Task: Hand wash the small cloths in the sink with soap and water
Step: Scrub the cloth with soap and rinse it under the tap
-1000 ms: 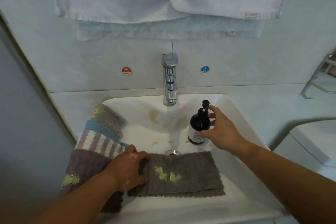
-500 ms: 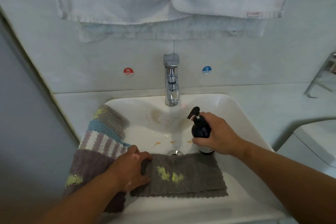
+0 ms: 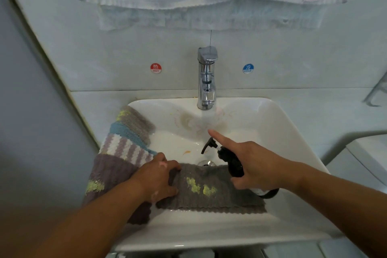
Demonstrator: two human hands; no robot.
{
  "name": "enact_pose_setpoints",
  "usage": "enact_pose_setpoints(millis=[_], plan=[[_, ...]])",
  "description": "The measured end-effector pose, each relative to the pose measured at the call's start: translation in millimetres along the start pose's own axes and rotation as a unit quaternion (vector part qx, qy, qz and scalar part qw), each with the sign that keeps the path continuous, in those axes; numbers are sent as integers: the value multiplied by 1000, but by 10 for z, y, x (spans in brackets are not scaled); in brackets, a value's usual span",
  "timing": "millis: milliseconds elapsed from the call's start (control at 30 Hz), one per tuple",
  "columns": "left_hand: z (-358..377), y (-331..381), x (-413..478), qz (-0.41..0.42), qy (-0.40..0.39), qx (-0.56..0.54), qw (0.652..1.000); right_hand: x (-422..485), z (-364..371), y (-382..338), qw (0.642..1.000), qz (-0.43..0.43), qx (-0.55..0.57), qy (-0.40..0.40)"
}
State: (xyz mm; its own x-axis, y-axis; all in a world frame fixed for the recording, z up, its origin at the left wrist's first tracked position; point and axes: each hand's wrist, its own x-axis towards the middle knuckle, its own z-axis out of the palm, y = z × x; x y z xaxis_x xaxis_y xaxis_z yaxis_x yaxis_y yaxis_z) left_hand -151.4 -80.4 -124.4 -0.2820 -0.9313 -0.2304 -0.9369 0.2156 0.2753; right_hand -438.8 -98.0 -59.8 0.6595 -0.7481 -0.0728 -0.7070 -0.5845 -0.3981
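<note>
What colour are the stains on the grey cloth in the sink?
Yellow-green; head view, on the grey cloth.

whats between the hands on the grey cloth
Head view: yellow-green stains on the grey cloth lie between the left hand and the right hand holding the soap bottle.

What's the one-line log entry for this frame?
step: soaping | right hand: grips tilted pump bottle, index finger above pump | left hand: holds grey cloth in sink
</note>
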Motion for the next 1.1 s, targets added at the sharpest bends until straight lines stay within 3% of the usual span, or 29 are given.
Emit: enact_pose_setpoints(millis=[133,700,1000,1100], plan=[[-10,16,6,-3,-4,4,1000,1,40,-31,999,-6,-33,-32],[-12,21,4,0,-6,3,1000,46,213,-58,993,-22,-116,-13],[-20,28,0,-1,-3,-2,1000,64,222,-67,994,-17,-110,-24],[-14,22,-8,0,0,-3,1000,106,109,7,999,13,-39,15]])
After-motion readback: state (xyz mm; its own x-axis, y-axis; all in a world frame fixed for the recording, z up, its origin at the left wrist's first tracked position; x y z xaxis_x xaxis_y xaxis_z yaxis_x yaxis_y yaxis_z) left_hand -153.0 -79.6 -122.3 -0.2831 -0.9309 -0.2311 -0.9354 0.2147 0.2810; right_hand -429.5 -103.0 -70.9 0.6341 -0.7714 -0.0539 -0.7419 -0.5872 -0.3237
